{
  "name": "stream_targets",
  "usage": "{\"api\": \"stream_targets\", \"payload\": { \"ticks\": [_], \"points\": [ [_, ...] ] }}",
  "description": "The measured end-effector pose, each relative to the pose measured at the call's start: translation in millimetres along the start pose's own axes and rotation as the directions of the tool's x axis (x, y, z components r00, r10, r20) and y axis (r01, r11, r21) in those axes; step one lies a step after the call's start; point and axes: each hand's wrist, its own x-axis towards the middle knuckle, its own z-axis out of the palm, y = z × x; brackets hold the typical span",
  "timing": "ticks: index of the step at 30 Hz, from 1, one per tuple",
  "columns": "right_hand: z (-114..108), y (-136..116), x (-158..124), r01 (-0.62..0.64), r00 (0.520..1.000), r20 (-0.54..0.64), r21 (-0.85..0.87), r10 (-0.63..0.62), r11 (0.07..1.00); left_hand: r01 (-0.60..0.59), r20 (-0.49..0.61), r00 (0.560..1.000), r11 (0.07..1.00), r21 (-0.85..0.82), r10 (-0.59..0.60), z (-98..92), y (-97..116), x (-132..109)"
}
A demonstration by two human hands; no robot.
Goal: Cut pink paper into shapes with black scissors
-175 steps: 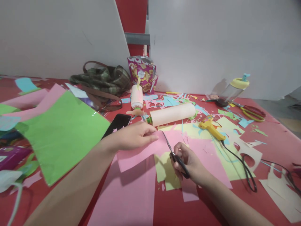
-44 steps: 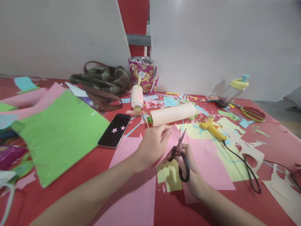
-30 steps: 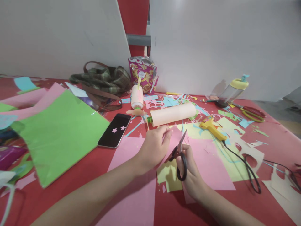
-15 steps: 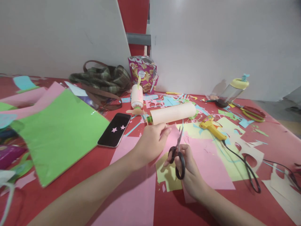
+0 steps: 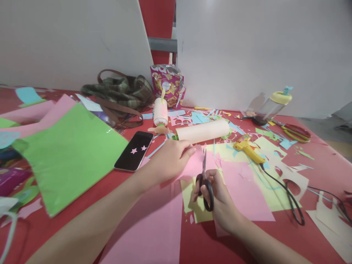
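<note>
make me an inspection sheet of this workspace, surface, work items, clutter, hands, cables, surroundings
Surface: red tabletop, largely strewn with coloured paper scraps.
Work items: pink paper and black-handled scissors, blades slightly apart.
Clutter: phone bearing two pink stars; green sheet; yellow glue gun; pale tube.
Left hand: pinching the pink paper.
Right hand: holding the scissors.
Cables: black cord looping from the glue gun; white cable at lower left; plug ends not visible.
Surroundings: pale panels behind; plaid bag and snack packet before them; other people, nothing seen.
</note>
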Motion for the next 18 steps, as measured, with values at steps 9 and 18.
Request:
{"api": "stream_targets", "payload": {
  "ticks": [9, 18],
  "points": [
    [-1, -2, 0, -0.043, 0.994, 0.104, 0.032, 0.040, 0.999, -0.040, 0.066, 0.997, 0.998, 0.038, 0.038, -13.7, -5, 3],
    [-6, -8, 2, 0.027, 0.987, 0.149, 0.198, -0.057, 0.980, -0.051, 0.091, 0.994, 0.998, -0.029, 0.053, -12.5, -2, 2]
  ]
}}
